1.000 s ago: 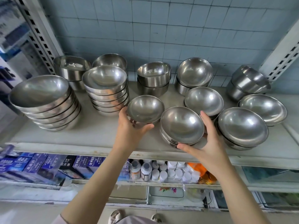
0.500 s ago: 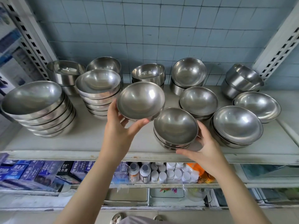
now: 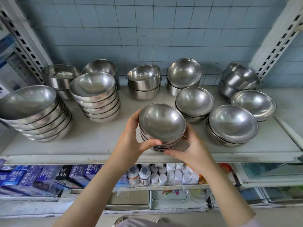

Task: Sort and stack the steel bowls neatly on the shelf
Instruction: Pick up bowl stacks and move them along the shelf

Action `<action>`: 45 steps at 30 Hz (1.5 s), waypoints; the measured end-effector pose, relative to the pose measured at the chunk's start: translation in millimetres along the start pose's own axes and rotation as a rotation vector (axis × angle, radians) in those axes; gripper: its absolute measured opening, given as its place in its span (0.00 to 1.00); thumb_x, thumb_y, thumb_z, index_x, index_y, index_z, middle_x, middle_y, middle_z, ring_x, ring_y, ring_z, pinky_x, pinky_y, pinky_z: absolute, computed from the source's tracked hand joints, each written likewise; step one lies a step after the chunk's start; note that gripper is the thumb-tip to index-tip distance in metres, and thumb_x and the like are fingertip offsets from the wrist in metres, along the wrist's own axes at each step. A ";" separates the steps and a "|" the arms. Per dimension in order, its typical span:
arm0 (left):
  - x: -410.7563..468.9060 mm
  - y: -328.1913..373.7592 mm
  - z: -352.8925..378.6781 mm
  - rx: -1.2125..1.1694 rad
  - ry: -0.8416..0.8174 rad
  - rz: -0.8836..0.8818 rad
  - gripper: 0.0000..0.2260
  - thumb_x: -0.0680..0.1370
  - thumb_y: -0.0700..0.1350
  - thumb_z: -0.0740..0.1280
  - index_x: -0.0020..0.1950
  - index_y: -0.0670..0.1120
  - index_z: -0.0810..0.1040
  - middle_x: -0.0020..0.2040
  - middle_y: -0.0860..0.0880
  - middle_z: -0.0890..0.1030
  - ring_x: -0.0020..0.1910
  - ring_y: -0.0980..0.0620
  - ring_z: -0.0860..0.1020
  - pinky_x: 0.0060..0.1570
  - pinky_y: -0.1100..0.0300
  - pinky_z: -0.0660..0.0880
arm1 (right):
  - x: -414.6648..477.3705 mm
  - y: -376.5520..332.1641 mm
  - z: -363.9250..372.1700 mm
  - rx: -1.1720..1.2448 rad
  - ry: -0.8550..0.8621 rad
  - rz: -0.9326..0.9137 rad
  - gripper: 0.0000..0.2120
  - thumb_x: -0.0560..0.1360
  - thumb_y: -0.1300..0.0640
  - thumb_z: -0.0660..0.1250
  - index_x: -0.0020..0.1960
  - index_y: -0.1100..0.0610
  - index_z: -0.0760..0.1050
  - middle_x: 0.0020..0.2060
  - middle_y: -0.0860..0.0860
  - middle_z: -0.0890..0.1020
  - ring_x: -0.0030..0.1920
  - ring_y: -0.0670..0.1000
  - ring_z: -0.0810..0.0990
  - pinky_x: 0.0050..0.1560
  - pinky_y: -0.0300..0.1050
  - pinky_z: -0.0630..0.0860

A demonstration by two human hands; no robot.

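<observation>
Head view: a round, shiny steel bowl [image 3: 162, 122] sits tilted on top of a short stack of matching steel bowls [image 3: 164, 145], near the front edge of the pale grey shelf [image 3: 91, 141], about midway along it. The left hand [image 3: 131, 141] grips this top bowl, its fingers [image 3: 136, 118] curled round the left rim and its thumb pressed on the near rim. The right hand [image 3: 195, 149] clasps the short stack from the right, fingers [image 3: 190, 134] curved against its side and thumb at its base. Just right stand two low piles of wide bowls [image 3: 232, 126]. Well to the left stands a tall leaning stack of broad bowls [image 3: 36, 115]. Deeper straight-sided bowls [image 3: 144, 81] line the blue tiled wall [image 3: 147, 30]. Below, white-capped bottles [image 3: 164, 176] stand beside blue boxes [image 3: 24, 174].
</observation>
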State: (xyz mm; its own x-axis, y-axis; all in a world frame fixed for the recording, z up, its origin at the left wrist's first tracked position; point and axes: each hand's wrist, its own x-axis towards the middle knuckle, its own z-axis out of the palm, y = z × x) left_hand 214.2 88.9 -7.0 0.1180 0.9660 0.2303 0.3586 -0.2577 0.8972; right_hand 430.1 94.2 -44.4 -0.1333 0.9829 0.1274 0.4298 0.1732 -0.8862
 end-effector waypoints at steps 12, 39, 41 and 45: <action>-1.4 -16.8 3.0 0.007 -0.076 -0.080 0.55 0.62 0.71 0.71 0.79 0.49 0.50 0.77 0.55 0.61 0.75 0.61 0.60 0.74 0.55 0.61 | -0.2 -4.2 -2.4 0.007 -0.074 0.007 0.48 0.62 0.48 0.84 0.75 0.41 0.61 0.65 0.34 0.76 0.65 0.34 0.73 0.64 0.33 0.71; 23.4 -45.1 -0.6 -0.149 -0.041 -0.086 0.45 0.63 0.50 0.79 0.73 0.60 0.59 0.65 0.60 0.74 0.63 0.62 0.75 0.59 0.72 0.71 | 110.7 -33.4 -104.1 -0.637 -0.217 0.190 0.64 0.55 0.34 0.80 0.80 0.41 0.46 0.79 0.51 0.56 0.79 0.55 0.56 0.76 0.54 0.60; 23.2 -45.1 -1.0 -0.148 -0.049 -0.085 0.45 0.63 0.50 0.79 0.74 0.58 0.59 0.66 0.60 0.74 0.63 0.62 0.75 0.59 0.72 0.70 | 111.7 -31.9 -105.6 -0.612 -0.235 0.194 0.64 0.57 0.36 0.81 0.80 0.40 0.42 0.80 0.51 0.55 0.79 0.53 0.54 0.76 0.52 0.58; 23.6 -46.2 -1.4 -0.144 -0.064 -0.089 0.47 0.64 0.50 0.80 0.76 0.55 0.57 0.66 0.59 0.74 0.63 0.62 0.75 0.62 0.69 0.71 | 112.7 -36.6 -109.0 -0.621 -0.237 0.193 0.66 0.56 0.33 0.80 0.81 0.41 0.42 0.80 0.49 0.58 0.79 0.52 0.56 0.75 0.48 0.59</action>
State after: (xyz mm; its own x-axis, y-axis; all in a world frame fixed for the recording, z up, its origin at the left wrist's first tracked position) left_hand 199.2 123.6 -42.5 0.1517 0.9802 0.1276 0.2339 -0.1610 0.9588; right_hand 496.7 205.5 50.9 -0.1644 0.9716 -0.1701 0.8878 0.0706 -0.4547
